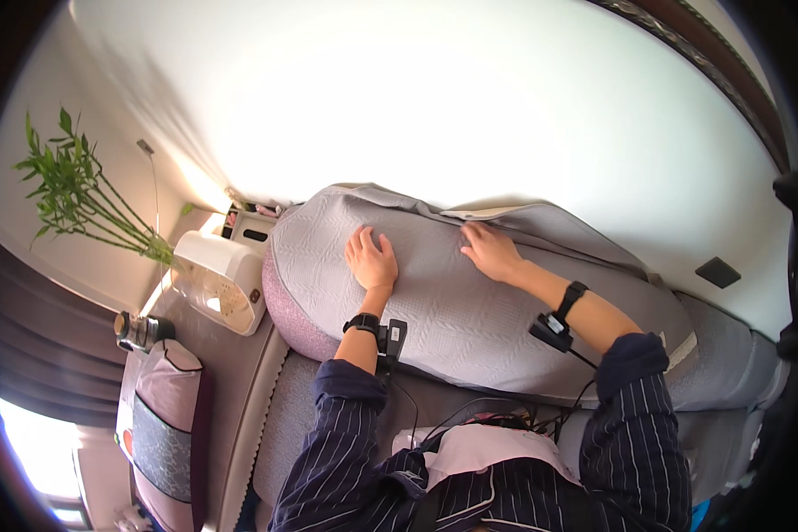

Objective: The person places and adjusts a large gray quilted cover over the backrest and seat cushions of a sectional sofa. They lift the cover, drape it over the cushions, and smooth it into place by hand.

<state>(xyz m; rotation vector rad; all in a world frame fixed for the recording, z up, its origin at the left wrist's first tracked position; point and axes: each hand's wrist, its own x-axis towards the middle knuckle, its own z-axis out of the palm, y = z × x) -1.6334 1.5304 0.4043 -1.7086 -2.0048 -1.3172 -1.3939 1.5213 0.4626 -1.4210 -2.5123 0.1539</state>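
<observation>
A light-grey quilted sofa cover (425,299) lies over the sofa's backrest in front of me. Its far edge (439,209) is bunched into loose folds along the wall. My left hand (372,259) rests palm down on the cover's left half, holding nothing, with the thumb apart from the fingers. To the right, my right hand (491,253) touches the cover just below the folded edge. Its fingers are bent, and whether they pinch the cloth is hidden. Pinkish upholstery (292,306) shows at the backrest's left end, outside the cover.
At left, a white clear-fronted box (223,279) stands on a side surface near green bamboo stalks (106,206), a glass jar (143,331) and a pink-grey cushion (166,425). The white wall (399,106) rises behind the sofa. Cables (415,405) hang from my wrist devices.
</observation>
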